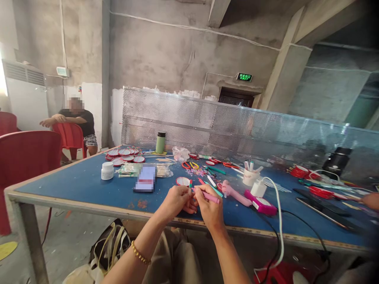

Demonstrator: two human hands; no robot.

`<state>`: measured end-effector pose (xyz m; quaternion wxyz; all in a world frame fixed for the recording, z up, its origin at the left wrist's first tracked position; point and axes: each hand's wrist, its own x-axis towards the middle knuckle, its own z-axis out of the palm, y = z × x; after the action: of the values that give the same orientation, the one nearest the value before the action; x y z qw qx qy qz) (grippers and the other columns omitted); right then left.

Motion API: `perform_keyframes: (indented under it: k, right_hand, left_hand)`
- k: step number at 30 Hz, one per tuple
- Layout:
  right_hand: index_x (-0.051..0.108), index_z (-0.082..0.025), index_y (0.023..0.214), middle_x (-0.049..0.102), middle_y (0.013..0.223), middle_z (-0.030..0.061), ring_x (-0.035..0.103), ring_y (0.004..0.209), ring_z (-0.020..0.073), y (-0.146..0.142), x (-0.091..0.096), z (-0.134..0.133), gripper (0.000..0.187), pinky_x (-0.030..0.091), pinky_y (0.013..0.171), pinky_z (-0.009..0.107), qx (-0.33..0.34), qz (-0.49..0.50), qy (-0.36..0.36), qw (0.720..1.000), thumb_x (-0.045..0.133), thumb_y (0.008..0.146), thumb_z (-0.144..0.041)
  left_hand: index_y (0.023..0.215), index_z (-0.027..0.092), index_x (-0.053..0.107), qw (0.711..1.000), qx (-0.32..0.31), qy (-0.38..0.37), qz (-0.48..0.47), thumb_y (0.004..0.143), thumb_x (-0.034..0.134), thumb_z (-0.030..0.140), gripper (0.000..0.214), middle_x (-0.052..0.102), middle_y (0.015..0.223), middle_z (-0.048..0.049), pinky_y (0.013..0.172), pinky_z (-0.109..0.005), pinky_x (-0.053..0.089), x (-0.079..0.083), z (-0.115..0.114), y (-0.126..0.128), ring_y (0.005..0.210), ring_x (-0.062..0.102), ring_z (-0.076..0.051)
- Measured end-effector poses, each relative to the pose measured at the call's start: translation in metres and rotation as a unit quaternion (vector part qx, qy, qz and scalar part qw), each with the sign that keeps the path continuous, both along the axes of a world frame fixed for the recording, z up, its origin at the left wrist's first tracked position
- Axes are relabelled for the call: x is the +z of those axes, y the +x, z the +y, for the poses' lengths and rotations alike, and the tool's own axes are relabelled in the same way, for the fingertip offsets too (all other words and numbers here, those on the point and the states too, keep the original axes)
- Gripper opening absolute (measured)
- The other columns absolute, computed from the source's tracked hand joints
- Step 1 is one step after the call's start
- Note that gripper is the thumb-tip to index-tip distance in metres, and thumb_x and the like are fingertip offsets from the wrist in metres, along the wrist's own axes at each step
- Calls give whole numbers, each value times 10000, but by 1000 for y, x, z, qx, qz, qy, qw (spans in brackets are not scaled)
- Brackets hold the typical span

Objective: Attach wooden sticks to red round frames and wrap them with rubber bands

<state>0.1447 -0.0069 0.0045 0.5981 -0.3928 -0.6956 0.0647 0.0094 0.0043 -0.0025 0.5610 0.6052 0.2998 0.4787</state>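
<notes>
My left hand (pixel 177 200), with a gold bead bracelet on its wrist, pinches a small upright stick (pixel 190 184) that has red and green bands at the top. Slanting across my right hand (pixel 211 211) is a pink marker pen (pixel 213 198), gripped in the fingers with its tip at the stick. Both hands are close together over the table's front edge. Just beyond them lie a round white piece with a red rim (pixel 183 181) and several more markers, among them a white one (pixel 211 181).
On the blue table (pixel 79 185) stand a white jar (pixel 107 170), a phone (pixel 145 178), a green bottle (pixel 160 142) and a cup of markers (pixel 251 176). A pink tool (pixel 237 194) and cables lie right. Another person's hand (pixel 370 201) shows at the right edge; a seated person (pixel 77 126) is far left.
</notes>
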Motion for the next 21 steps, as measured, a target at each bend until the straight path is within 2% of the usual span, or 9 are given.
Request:
perform_keyframes:
  k: [8,21]
  right_hand:
    - [604,-200,720,587,586,-21,550,496,134,0,-1,2,216,444,507,241,1,-7,-3,1000,550,899,-307]
    - [606,-203,735,598,600,-16,574,498,136,-1,-1,0,212,466,473,226,7,22,-13,1000,546,901,-319]
  left_hand:
    - [635,186,482,1000,7,5,-3,753,582,365,237,623,577,6,573,-305,580,2,-3,-1,551,668,-175]
    - [641,180,510,1000,9,0,-4,728,633,450,310,612,539,7,583,-297,582,6,-6,-1,582,689,-193]
